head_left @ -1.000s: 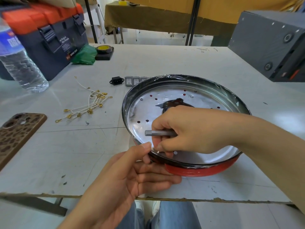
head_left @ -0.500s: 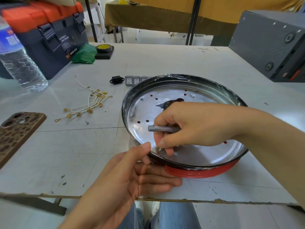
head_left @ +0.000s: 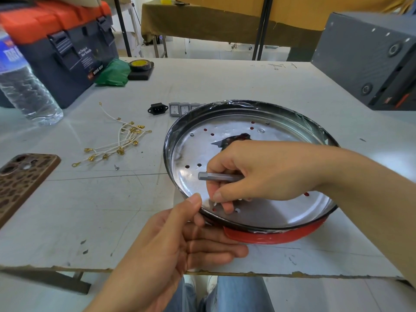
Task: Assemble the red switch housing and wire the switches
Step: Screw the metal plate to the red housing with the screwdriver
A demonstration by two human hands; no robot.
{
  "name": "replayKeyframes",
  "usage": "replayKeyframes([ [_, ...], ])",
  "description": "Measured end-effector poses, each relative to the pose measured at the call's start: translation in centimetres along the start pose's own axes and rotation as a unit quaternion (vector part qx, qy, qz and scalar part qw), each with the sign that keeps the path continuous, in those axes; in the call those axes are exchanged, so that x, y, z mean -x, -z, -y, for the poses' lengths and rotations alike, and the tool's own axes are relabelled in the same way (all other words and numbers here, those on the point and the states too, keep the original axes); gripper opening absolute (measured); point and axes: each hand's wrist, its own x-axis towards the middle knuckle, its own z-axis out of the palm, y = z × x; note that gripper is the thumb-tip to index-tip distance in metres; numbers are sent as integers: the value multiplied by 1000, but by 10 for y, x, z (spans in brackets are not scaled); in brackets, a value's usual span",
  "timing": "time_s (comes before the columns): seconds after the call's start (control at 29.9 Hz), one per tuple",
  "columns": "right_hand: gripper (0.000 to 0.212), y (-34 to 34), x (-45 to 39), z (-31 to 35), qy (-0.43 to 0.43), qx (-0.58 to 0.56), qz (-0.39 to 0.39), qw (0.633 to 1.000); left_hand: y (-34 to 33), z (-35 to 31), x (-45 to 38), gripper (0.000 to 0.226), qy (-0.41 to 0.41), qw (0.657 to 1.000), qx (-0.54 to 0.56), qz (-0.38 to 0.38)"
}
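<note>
Two hands work at the near edge of the red housing (head_left: 274, 237), a round pan with a shiny holed plate (head_left: 238, 140) inside, lying near the table's (head_left: 225, 82) front edge. Right hand (head_left: 254, 172) reaches in from the right, fingers curled round a grey hex bit (head_left: 216, 177) that points left, fingertips down on the plate. Left hand (head_left: 180, 242) cups the near rim, thumb on top, fingers loosely bent beneath. Just beyond the far-left rim lie grey switches (head_left: 180, 109) and a black socket (head_left: 157, 108). Farther left are white wires (head_left: 117, 143), a screw (head_left: 116, 167), a phone (head_left: 20, 179), a bottle (head_left: 24, 86) and a toolbox (head_left: 65, 41).
</note>
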Motion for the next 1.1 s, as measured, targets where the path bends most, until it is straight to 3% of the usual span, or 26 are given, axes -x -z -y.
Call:
replayKeyframes([
  [0.2, 14, 0, 0, 1, 5, 6, 5, 1000, 3, 2, -1, 59, 13, 1000, 3, -2],
  [0.4, 17, 0, 1, 2, 3, 7, 8, 1000, 1, 2, -1, 53, 6, 1000, -13, -14],
  [0.53, 16, 0, 1, 1, 4, 10, 9, 1000, -1, 0, 1, 37, 4, 1000, -15, -12],
  [0.74, 17, 1, 1, 1, 9, 11, 10, 1000, 1, 2, 0, 54, 6, 1000, -21, -12],
  [0.9, 17, 0, 1, 0, 8, 1, 9, 1000, -2, 0, 1, 37, 0, 1000, -14, -11],
  [1.1, 16, -1, -2, 3, 12, 39, 8, 999, -3, 0, 1, 36, -3, 1000, -20, -11],
])
